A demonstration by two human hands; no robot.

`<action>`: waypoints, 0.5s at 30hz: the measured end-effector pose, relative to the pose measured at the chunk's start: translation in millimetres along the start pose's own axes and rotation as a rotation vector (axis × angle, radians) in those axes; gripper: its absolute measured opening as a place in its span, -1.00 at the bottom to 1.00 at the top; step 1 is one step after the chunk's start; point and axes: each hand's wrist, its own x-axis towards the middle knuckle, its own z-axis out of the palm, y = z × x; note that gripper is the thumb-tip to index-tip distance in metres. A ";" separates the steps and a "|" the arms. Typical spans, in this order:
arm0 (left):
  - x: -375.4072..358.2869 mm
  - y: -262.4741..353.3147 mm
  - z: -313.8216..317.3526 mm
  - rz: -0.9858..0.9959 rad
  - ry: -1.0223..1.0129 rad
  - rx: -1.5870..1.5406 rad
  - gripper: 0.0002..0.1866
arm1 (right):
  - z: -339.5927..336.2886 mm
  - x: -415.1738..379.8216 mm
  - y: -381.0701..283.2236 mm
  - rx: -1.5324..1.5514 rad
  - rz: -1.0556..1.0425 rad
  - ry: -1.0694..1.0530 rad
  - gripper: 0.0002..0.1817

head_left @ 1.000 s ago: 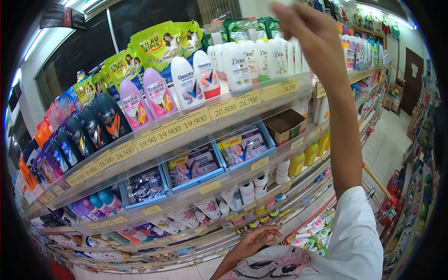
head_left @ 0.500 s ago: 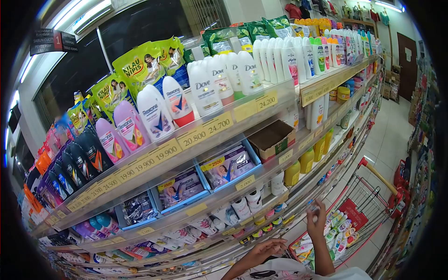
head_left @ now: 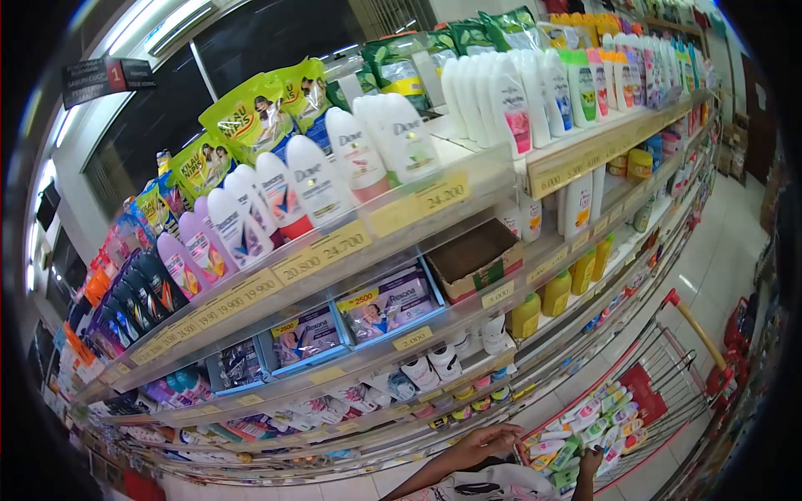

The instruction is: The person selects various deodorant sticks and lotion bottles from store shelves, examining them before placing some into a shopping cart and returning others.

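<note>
My right hand (head_left: 591,461) is down in the shopping cart (head_left: 643,392), among a pile of plastic bottles (head_left: 614,413). Its fingers look curled; what they hold, if anything, is hidden. A green bottle (head_left: 566,453) lies just left of that hand. Near the cart's left edge, my left hand (head_left: 484,444) is held in front of my body with its fingers stretched to the right and nothing visible in them. White, green, yellow and orange colours show in the pile.
Roll-on deodorants (head_left: 317,192) line the top shelf on the left, with shampoo-like bottles (head_left: 510,100) farther right. Below stand sachet boxes (head_left: 388,305) and an open cardboard box (head_left: 474,259). The tiled aisle (head_left: 710,234) runs behind the cart.
My right hand has dropped from above the cart's left side down into the bottles. My left hand stays at about the same place. The view has shifted slightly.
</note>
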 end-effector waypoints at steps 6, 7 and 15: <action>-8.5 -16.1 -9.7 -0.003 0.133 0.069 -0.61 | -15.2 -44.4 14.9 -0.654 0.087 -0.302 -0.76; -8.4 -12.4 -7.1 -0.059 0.191 0.129 -0.63 | -12.5 -52.6 24.4 -0.628 0.029 -0.236 -0.79; -3.6 -18.1 14.9 -0.432 0.395 0.276 -0.62 | -39.7 -37.9 -77.3 -0.466 0.032 0.087 -0.66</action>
